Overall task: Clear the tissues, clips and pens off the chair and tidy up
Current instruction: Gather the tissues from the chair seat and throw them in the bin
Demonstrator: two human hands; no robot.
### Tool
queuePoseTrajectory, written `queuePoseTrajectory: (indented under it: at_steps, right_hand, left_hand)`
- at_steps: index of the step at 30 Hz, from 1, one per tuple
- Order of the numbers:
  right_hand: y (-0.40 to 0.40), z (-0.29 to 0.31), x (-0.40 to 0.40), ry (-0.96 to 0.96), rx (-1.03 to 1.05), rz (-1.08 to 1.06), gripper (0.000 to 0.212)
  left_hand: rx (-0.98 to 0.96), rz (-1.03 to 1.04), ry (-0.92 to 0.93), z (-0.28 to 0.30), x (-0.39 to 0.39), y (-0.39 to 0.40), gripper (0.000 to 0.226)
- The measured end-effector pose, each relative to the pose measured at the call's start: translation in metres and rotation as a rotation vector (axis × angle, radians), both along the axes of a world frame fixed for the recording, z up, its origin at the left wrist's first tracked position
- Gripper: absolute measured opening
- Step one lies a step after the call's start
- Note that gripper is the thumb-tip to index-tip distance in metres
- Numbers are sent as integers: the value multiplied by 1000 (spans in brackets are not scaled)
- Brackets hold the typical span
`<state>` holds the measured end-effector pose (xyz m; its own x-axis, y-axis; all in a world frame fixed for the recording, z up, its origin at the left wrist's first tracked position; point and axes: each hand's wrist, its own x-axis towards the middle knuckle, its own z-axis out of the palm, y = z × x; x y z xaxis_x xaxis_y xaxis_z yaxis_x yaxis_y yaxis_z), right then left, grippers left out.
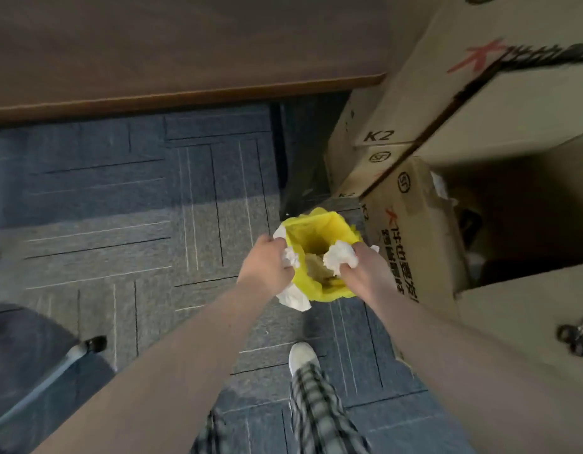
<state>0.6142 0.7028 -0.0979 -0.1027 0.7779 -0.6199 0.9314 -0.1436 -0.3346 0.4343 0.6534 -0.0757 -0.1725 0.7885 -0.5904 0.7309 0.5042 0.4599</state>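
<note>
A small bin lined with a yellow bag (319, 229) stands on the carpet beside the cardboard boxes. Crumpled brownish paper lies inside it. My left hand (267, 262) is over the bin's left rim, shut on white crumpled tissues (291, 298) that hang below and beside my fingers. My right hand (365, 268) is over the right rim, shut on another wad of white tissue (339, 258) above the opening. The chair seat, clips and pens are out of sight.
Stacked cardboard boxes (424, 132) fill the right side, one open box (414, 224) touching the bin. A brown desk edge (185, 93) runs across the top. A chair leg with a castor (87, 347) sits lower left. My shoe (301, 355) is on the grey carpet.
</note>
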Motion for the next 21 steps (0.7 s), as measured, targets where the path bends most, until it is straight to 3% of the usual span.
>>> queuePoseTrajectory:
  at_steps: [12, 21]
  right_hand:
    - [35, -65, 42, 124, -133, -255, 40]
    - [41, -88, 42, 225, -230, -356, 52]
  left_hand:
    - [-94, -49, -10, -71, 76, 52, 39]
    - [-111, 61, -68, -99, 95, 74, 44]
